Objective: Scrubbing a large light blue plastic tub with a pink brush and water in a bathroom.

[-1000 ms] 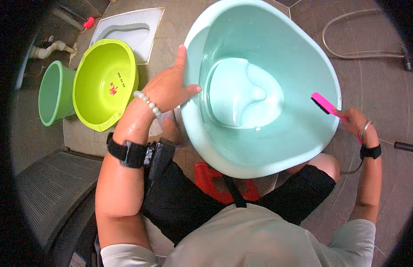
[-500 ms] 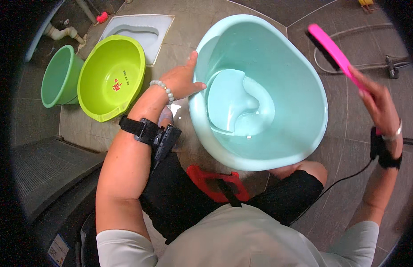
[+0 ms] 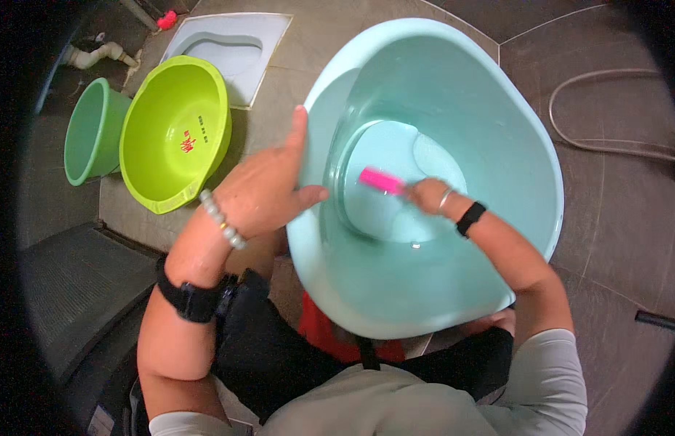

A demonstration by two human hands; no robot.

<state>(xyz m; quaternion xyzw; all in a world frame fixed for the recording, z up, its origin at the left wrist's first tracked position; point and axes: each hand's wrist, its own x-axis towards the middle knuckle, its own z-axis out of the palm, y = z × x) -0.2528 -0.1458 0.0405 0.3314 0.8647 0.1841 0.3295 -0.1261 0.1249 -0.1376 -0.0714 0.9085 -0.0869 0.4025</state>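
A large pale turquoise plastic basin (image 3: 497,138) is tilted up in front of me, with a little water pooled at its bottom. My left hand (image 3: 268,192) grips its left rim, thumb inside the wall. My right hand (image 3: 428,196) reaches deep inside the basin and holds a pink brush (image 3: 381,180), whose head lies against the basin's round floor. A bead bracelet and a black watch sit on my left wrist, a black band on my right.
A lime-green basin (image 3: 178,131) and a smaller green bucket (image 3: 90,131) stand at the left on the tiled floor. Behind them is a white squat toilet pan (image 3: 228,43). A grey hose (image 3: 613,109) curves at the right. A dark ridged step (image 3: 76,291) lies lower left.
My right hand swung the pink brush from outside the basin's right rim, up over it, and down onto the basin's floor. The left hand kept its hold on the rim.
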